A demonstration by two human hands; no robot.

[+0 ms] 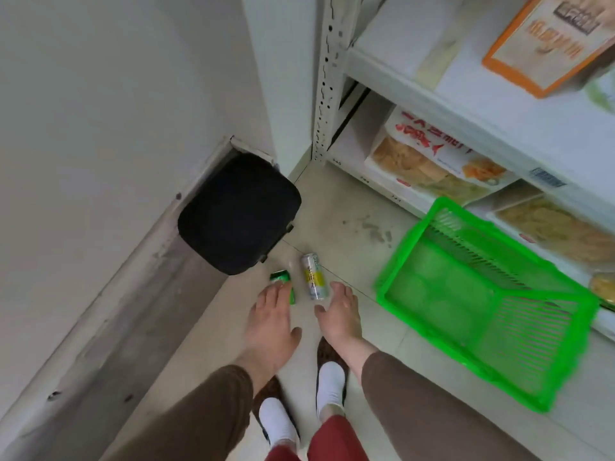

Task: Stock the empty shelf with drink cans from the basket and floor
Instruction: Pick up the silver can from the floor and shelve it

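Two drink cans lie on the pale floor in front of my feet. A green can [281,281] lies on the left, partly hidden under the fingertips of my left hand [271,322], which is spread open over it. A slim silver and yellow can [313,277] lies on its side to its right. My right hand [339,311] is open just beside and below that can, with the fingers near its lower end. A green plastic basket [565,354] stands on the floor to the right and holds nothing that I can see.
A black bin [238,211] stands against the wall just beyond the cans. A white metal shelf unit [327,94] rises on the right, with food packs [432,168] on its lower shelves and an orange box [549,41] higher up. A grey wall runs along the left.
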